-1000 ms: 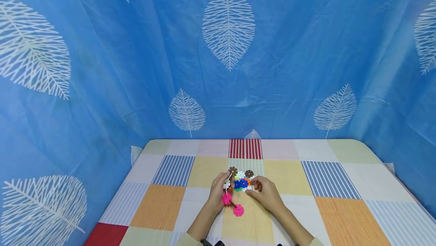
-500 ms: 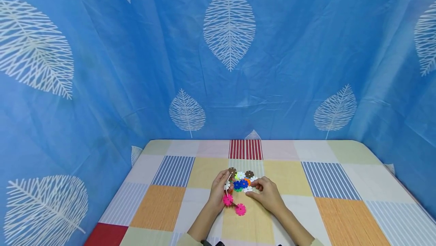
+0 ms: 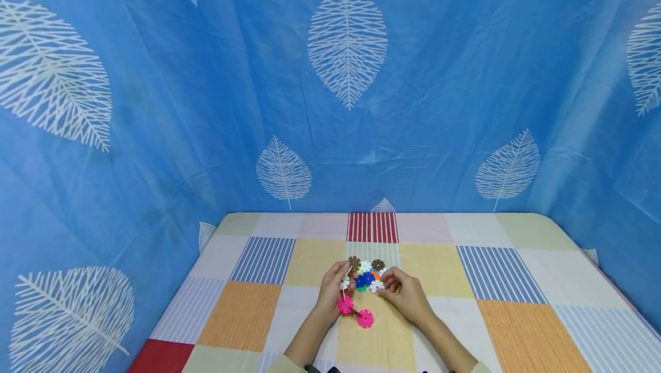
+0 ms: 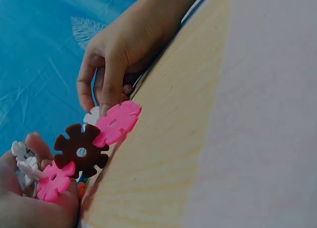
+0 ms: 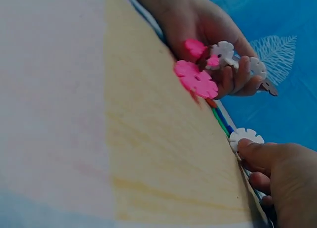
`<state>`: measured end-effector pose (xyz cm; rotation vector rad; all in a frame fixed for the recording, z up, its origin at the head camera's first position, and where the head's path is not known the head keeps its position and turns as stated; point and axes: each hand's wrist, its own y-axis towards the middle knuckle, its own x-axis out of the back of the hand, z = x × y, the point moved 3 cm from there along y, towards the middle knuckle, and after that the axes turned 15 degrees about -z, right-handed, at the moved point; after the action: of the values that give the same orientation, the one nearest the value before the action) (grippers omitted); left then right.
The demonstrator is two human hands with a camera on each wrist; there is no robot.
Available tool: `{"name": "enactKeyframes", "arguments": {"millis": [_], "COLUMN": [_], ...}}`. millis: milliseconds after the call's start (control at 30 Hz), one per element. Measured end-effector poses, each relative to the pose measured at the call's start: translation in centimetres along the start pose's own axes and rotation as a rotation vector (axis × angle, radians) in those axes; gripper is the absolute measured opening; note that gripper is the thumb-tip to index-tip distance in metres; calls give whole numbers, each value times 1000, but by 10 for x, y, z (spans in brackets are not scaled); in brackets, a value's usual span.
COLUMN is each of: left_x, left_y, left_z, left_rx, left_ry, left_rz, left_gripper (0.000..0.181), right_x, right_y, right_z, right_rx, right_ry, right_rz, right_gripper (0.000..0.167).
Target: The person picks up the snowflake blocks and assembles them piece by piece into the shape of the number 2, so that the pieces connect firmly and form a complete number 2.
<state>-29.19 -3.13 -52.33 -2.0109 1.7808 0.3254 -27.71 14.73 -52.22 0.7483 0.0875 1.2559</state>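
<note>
My left hand [image 3: 328, 292] grips a chain of slotted plastic snowflake discs joined edge to edge. White discs [image 5: 223, 51] lie among its fingers. From it a pink disc [image 3: 345, 304], a brown disc [image 4: 94, 161] and a second pink disc [image 3: 365, 319] hang toward the near side. Between thumb and fingers, my right hand [image 3: 407, 295] pinches a single white disc [image 3: 377, 287], its slotted face in view, apart from the chain. Beyond it lie loose discs, among them blue ones [image 3: 368, 277], partly hidden by the hands.
A brown disc [image 3: 378, 264] lies at the back of the loose group. The patchwork tablecloth [image 3: 434, 258] covers the table, and blue curtains [image 3: 413, 74] with white leaves rise behind and at both sides.
The right hand has picked up the white disc near its fingertips and turned it face up toward the head camera. The left hand keeps its chain almost in place.
</note>
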Motion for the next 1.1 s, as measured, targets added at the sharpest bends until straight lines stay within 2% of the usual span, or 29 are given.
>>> {"name": "enactKeyframes", "arguments": {"millis": [133, 233, 300, 400, 467, 533, 633, 900, 1100], "left_x": [-1, -2, -2, -3, -4, -5, -6, -8, -7], "left_y": [-1, -3, -3, -4, -5, -4, -4, -5, -5], "left_z": [1, 3, 4, 4, 4, 3, 2, 1, 2], "left_rx": [-47, -110, -180, -221, -214, -169, -137, -138, -153], "left_ry": [85, 136, 149, 163, 183, 205, 234, 287, 307], "left_rz": [33, 80, 135, 178, 171, 140, 115, 131, 144], "left_gripper": [16, 18, 18, 18, 21, 25, 30, 30, 31], "right_x": [2, 4, 6, 8, 9, 10, 10, 11, 13], "right_y": [2, 3, 3, 2, 3, 3, 4, 3, 3], "right_z": [-1, 6, 14, 26, 31, 32, 33, 35, 41], "right_rx": [-51, -33, -11, -6, -20, -30, 3, 123, 178], "right_ry": [181, 305, 358, 404, 417, 432, 454, 443, 324], "right_rz": [-29, -59, -57, -61, -77, -89, -81, -96, -117], "right_gripper": [21, 19, 17, 14, 12, 11, 10, 11, 12]}}
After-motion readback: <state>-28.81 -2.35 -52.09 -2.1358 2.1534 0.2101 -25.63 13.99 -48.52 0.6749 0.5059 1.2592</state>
